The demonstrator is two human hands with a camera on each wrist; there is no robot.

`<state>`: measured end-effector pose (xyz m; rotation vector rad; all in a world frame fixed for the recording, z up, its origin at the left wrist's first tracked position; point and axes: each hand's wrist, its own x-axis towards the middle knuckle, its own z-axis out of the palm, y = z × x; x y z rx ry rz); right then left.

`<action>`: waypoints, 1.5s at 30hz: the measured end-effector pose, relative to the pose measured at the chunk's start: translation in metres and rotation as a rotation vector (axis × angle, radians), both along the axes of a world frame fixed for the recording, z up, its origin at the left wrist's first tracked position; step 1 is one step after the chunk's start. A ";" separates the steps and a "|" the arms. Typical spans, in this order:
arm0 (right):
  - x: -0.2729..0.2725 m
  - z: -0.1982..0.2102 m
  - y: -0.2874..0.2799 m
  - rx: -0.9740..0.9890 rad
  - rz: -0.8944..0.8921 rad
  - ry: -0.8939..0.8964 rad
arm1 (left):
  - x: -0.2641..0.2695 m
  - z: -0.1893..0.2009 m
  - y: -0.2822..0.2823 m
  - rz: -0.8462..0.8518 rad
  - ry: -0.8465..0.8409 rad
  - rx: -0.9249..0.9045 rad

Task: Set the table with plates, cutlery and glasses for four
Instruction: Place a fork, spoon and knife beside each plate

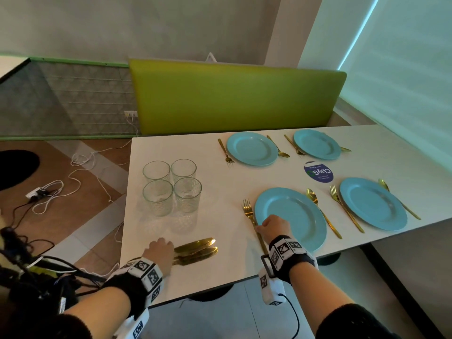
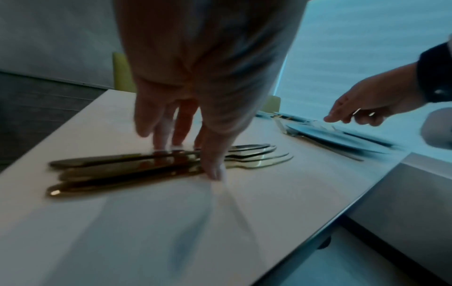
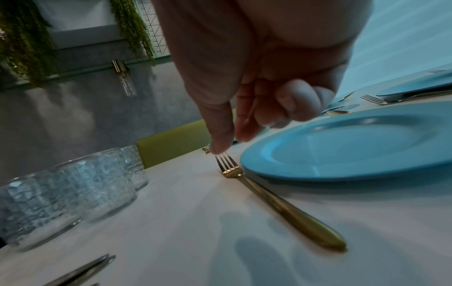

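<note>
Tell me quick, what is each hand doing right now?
Left hand: open, straight fingers touching the pile of gold knives.
Right hand: holds nothing; thumb and forefinger extended above the fork, other fingers curled.

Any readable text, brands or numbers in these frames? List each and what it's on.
"ClayGo": on the round dark-blue sticker on the white table, upside down in the head view.
Smaller lines on that sticker: too small to read.
Wrist bands: black-and-white square marker patterns only, no words.
Left and right wrist views: no text visible.
</note>
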<state>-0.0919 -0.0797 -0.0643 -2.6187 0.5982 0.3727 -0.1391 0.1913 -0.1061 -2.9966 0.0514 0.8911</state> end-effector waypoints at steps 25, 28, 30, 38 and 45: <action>-0.030 -0.011 0.024 0.094 0.127 -0.009 | 0.008 -0.002 0.003 -0.174 -0.165 0.046; -0.030 -0.012 0.025 0.091 0.129 -0.013 | 0.008 -0.006 0.002 -0.188 -0.188 0.055; -0.029 -0.013 0.025 0.093 0.125 -0.014 | 0.008 -0.009 0.002 -0.197 -0.218 0.043; -0.026 -0.019 0.028 0.119 0.140 0.000 | 0.008 -0.015 -0.002 -0.169 -0.292 0.026; -0.025 -0.021 0.032 0.133 0.193 0.027 | 0.022 -0.019 -0.008 -0.182 -0.374 -0.066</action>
